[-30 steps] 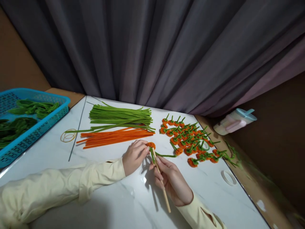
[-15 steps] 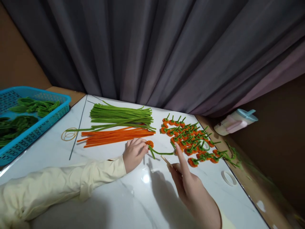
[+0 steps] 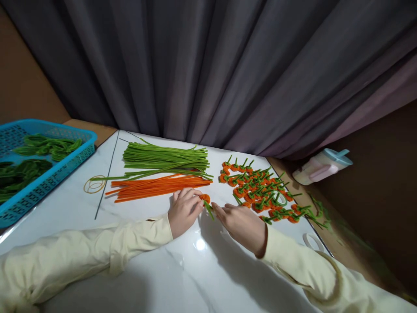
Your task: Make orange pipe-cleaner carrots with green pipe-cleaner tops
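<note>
My left hand [image 3: 185, 211] is closed, its fingertips pinching a small orange pipe-cleaner ball [image 3: 204, 198] with green ends sticking out below. My right hand [image 3: 243, 224] has come in beside it, fingers bent together at the green pipe cleaner [image 3: 209, 209] that hangs from the ball. The long part of that green strand is hidden behind my right fingers. Just beyond my right hand lie several finished orange pieces with green tops and stems [image 3: 260, 189].
Bundles of green pipe cleaners [image 3: 166, 155] and orange pipe cleaners [image 3: 159, 187] lie behind my left hand. Rubber bands [image 3: 94, 184] and a blue basket [image 3: 73, 163] of green bundles are at left. A tape roll [image 3: 312, 241] and a lidded cup [image 3: 322, 167] are at right.
My right hand has moved up and left from the table's front, its fingers closing in at the green strand. The thin beige tool seen in it is now hidden. My left hand stays put.
</note>
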`<state>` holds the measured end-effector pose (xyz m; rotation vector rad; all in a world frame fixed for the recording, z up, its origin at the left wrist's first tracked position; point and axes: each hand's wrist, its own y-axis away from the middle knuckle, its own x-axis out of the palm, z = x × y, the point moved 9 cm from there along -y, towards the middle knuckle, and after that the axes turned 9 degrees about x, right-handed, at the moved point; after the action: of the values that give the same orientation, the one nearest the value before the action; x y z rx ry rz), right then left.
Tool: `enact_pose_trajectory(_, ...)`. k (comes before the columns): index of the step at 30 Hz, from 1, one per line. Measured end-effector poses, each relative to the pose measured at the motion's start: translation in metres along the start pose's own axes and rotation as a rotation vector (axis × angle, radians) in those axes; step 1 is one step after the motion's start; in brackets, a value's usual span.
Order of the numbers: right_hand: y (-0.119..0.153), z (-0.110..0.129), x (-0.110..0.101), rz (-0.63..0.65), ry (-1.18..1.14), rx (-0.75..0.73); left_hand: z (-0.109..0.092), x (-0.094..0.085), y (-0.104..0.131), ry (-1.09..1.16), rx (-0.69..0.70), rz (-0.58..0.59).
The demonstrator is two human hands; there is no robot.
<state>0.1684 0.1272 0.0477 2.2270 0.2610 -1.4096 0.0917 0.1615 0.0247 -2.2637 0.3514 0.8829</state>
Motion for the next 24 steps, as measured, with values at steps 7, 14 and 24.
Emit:
enact_pose_trajectory(7,-0.008,0.015,0.002,-0.022,0.072,-0.018,-0.006,-0.006,0.0,-0.053,0.06,-0.041)
enact_pose_trajectory(14,-0.013,0.022,0.01,-0.119,0.135,-0.051,-0.008,-0.007,-0.001,-0.086,0.072,-0.041)
enact_pose_trajectory(24,-0.012,0.016,0.013,-0.18,-0.071,0.057,-0.013,-0.011,-0.001,-0.146,0.11,-0.047)
